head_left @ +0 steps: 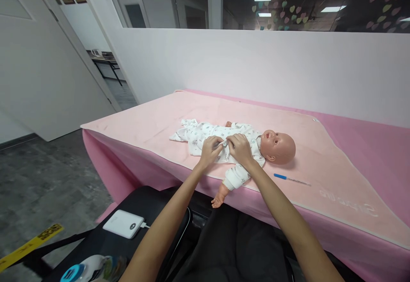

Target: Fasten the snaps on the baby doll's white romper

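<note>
A baby doll [283, 147] lies on its back with its head to the right, dressed in a white patterned top [205, 133]. My left hand [210, 150] pinches the top's front edge at the chest. Close beside it, my right hand [240, 147] also has its fingers closed on the cloth. A small round fastener [225, 143] shows between my fingertips; whether it is fastened I cannot tell. One doll arm [221, 196] hangs over the table's near edge, below my right wrist.
A blue-handled thin metal tool [281, 176] lies right of my right forearm on the pink blanket [144, 128]. At lower left, a white power bank [124, 223] and a blue-capped bottle [73, 272] rest on a black chair seat. A white wall [256, 68] stands behind the table.
</note>
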Demonstrator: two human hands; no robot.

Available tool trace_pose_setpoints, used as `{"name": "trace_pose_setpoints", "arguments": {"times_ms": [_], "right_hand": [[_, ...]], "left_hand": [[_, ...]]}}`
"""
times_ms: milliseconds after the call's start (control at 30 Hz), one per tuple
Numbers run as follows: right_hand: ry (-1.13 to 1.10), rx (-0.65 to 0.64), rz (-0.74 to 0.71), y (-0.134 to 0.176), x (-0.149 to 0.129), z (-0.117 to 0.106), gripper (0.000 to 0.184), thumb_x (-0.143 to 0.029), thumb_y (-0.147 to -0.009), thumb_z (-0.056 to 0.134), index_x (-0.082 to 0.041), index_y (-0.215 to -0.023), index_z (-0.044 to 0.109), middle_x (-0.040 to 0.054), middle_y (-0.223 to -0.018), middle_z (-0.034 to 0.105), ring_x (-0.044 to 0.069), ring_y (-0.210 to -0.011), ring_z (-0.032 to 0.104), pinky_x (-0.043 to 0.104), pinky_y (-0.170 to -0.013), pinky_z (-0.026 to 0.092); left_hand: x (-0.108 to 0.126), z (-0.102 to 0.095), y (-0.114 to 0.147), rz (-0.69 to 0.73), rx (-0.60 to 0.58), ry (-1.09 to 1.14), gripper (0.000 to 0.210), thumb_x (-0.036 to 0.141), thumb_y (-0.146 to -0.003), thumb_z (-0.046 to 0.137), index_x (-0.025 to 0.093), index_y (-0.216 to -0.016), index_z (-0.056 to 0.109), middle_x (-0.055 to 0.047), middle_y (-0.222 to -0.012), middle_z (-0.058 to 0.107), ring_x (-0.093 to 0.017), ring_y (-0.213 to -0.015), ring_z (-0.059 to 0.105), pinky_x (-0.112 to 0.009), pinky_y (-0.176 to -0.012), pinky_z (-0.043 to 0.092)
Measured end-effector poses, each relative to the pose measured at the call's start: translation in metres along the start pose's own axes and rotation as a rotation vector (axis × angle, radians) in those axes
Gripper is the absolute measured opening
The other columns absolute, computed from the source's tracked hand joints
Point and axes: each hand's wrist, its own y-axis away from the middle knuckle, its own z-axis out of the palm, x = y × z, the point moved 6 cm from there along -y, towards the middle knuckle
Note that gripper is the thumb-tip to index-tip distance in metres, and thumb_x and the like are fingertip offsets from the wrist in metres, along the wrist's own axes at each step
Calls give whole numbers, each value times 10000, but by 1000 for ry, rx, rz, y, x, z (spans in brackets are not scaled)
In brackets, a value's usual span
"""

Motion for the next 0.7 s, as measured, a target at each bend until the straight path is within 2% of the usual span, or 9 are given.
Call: {"name": "trace_pose_setpoints", "arguments": {"times_ms": [167, 267, 333, 467, 567, 633, 700], "right_hand": [[11, -5, -9, 0, -1, 0, 180, -143, -850, 440, -185, -867, 614, 45, -773, 620, 197, -771, 517, 311, -757, 382], [-1, 2, 1, 0, -1, -2, 186, -130, -846, 432, -186, -861, 609, 45, -769, 617, 196, -773, 517, 311, -757, 385], [-7, 14, 8, 0, 0, -2, 185, -130, -847, 429, -182, -854, 606, 47, -762, 614, 196, -771, 516, 309, -754, 390], [-34, 37, 13, 0, 0, -4, 172, -134, -845, 433, -183, -834, 598, 48, -755, 614, 191, -760, 517, 303, -751, 398], [-56, 53, 13, 1, 1, -5, 167, -129, -836, 438, -186, -816, 593, 45, -740, 610, 188, -754, 517, 300, -740, 400], [-65, 62, 12, 1, 1, -5, 161, -140, -838, 441, -188, -805, 591, 41, -727, 605, 185, -743, 515, 300, -737, 399], [-70, 64, 12, 1, 1, -5, 154, -166, -847, 449, -191, -790, 589, 38, -717, 600, 182, -733, 513, 299, -739, 396]], "left_hand": [[-3, 4, -1, -8, -34, -31, 74, 242, -792, 470, 203, -750, 518, -10, -795, 582, -168, -783, 499, -317, -765, 372], [-4, 3, 0, -17, -12, -66, 84, 238, -780, 466, 201, -705, 468, -8, -739, 529, -170, -749, 465, -318, -734, 362], [-6, -2, 1, -39, 72, -89, 140, 223, -768, 469, 197, -639, 420, -11, -711, 487, -173, -740, 443, -320, -722, 357], [-22, -22, 6, -210, 373, -76, 266, 178, -738, 487, 197, -559, 291, -10, -682, 421, -171, -727, 416, -317, -704, 354], [-33, -34, 12, -329, 564, -56, 210, 150, -732, 498, 206, -614, 334, -9, -717, 432, -174, -753, 424, -318, -718, 360], [-30, -37, 15, -316, 628, -97, 116, 153, -741, 513, 210, -710, 417, -21, -791, 475, -186, -816, 440, -329, -756, 364], [-20, -33, 13, -214, 576, -160, 59, 192, -767, 534, 208, -795, 485, -36, -866, 509, -198, -878, 454, -343, -801, 360]]}}
